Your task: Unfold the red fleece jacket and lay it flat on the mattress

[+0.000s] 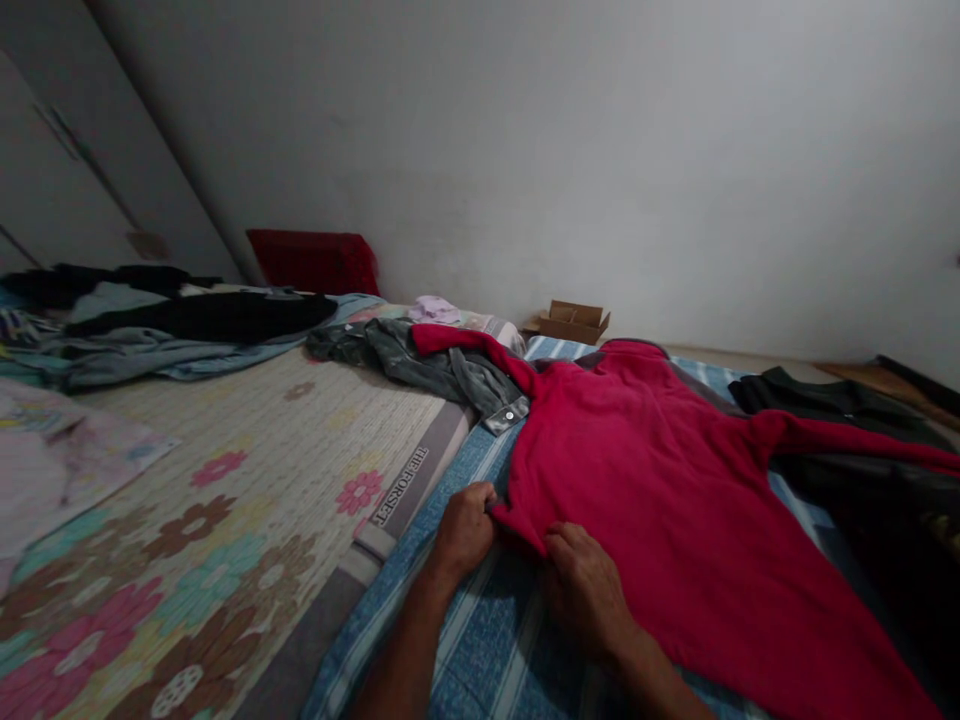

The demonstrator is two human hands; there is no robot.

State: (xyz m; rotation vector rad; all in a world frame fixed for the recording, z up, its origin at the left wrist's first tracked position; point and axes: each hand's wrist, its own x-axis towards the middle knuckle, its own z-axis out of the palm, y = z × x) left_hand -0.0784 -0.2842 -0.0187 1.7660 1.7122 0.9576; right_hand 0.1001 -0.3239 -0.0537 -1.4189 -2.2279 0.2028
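Dim grey walls close in a low bed (465, 640) spread with a blue striped sheet, and beside it lies a floral mat (247, 470) printed with pink and brown flowers. On the striped sheet a red fleece top (645, 470) lies flat, sleeves thrown out to either side, its near corner right at the person's hands. The left hand (466, 528) has its grip pressed together on that corner, pinching the fabric edge. The right hand (586, 585) rests on the hem just beside it, fingers curled over the cloth; whether it pinches or only presses I cannot tell.

One sleeve lies across a grey-green garment (435, 365) with a metal snap, so a pull on the top could drag that piece along or catch on the snap. The other sleeve runs over a dark garment (832, 400), which could likewise bunch beneath it. With both hands at one corner, the far side is unheld and may crease or slide. A small cardboard box (574, 320) sits by the wall, well apart
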